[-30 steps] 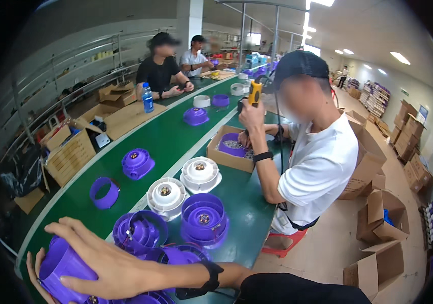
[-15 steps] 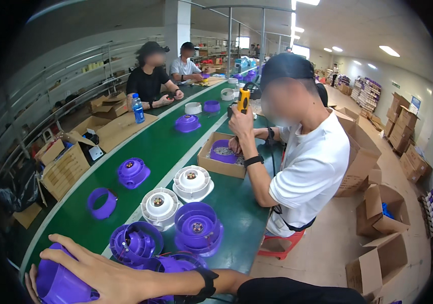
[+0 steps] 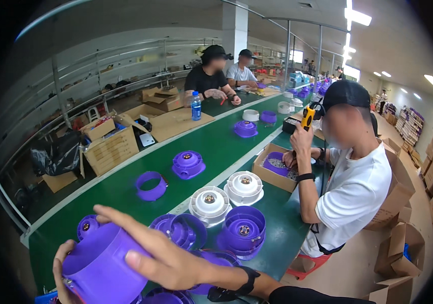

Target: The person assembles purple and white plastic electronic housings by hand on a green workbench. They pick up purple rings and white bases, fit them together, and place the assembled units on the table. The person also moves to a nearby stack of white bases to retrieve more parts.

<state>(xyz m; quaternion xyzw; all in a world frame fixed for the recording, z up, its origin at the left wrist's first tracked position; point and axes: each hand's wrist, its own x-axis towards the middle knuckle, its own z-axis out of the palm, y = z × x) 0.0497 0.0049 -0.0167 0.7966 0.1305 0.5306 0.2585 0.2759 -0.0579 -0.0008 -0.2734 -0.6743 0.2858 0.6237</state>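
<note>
A purple plastic ring housing (image 3: 107,266), a hollow cylinder, is tilted at the lower left between my two hands. My right hand (image 3: 163,253) reaches in from the right with a black band on its wrist. Its fingers lie along the far side of the housing and its thumb presses the near wall. At the left rim, fingers of my left hand (image 3: 62,271) grip the same piece; the rest of that hand is hidden. Behind it sits a purple motor base (image 3: 87,227). More purple housings (image 3: 171,230) stand close past my right hand, some partly covered by my forearm.
Two white motor housings (image 3: 210,205) stand on the green bench (image 3: 110,202). A loose purple ring (image 3: 150,186) and a purple base (image 3: 188,164) lie farther left. At right, a co-worker (image 3: 350,187) holds a yellow power screwdriver (image 3: 307,117) beside a cardboard box of screws (image 3: 277,167).
My hands have lifted the purple ring housing and brought it rightward in view; more of it shows now. The view has swung left, so the bench appears shifted right.
</note>
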